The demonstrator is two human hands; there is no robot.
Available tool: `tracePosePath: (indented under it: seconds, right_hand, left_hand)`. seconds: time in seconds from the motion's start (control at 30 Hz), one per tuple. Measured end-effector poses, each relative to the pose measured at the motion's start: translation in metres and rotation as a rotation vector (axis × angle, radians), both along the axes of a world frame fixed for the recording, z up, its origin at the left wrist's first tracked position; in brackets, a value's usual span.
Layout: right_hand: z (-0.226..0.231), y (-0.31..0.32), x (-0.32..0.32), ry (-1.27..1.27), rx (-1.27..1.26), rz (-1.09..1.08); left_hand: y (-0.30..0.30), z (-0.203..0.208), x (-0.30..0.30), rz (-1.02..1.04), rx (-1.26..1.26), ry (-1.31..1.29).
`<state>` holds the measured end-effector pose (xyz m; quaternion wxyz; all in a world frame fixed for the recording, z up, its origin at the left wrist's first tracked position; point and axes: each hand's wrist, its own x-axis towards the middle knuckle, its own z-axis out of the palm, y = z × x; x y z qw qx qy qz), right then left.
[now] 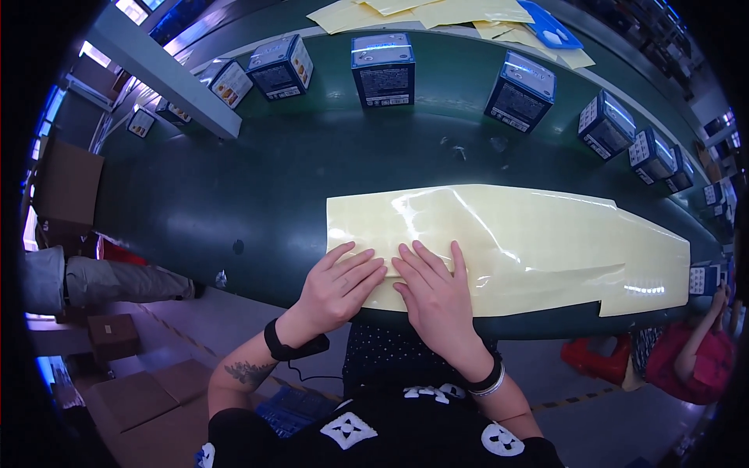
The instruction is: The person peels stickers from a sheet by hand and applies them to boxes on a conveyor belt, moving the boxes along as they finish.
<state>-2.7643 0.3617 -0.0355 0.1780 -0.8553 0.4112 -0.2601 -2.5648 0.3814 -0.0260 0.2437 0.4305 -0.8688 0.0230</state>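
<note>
Long pale-yellow glossy sheets lie on the dark green belt-like surface in front of me, overlapping, with creases and shiny reflections. My left hand rests flat at the near left part of the sheets, its fingers stretched out toward the right. Beside it, my right hand presses on the sheets with fingers spread and pointing away from me. Neither hand grips anything that I can see. Below the fingertips, a fold or edge of the sheet runs along the near side.
Several dark blue and white boxes stand in a row along the far side of the green surface. More yellow sheets and a blue tray lie beyond. Brown cartons stand at the lower left. Other people are at both sides.
</note>
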Motion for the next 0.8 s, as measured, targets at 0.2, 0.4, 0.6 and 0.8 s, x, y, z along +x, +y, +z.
tracePosePath:
  seconds: [0.2,0.4,0.6,0.8]
  right_hand:
    - [0.001,-0.003,-0.008,-0.040,0.032,0.002]
    - [0.000,-0.001,-0.013,0.087,-0.009,-0.034]
    - [-0.002,-0.003,-0.022,0.090,-0.018,-0.025]
    - [-0.003,-0.002,-0.026,0.046,-0.031,-0.020]
  left_hand:
    - [0.001,0.003,-0.007,0.004,0.006,0.132]
    - [-0.037,0.068,-0.015,-0.017,0.359,0.298]
    - [-0.156,0.112,-0.067,-0.303,0.366,0.189]
    - [-0.269,0.079,-0.110,-0.196,0.335,0.264]
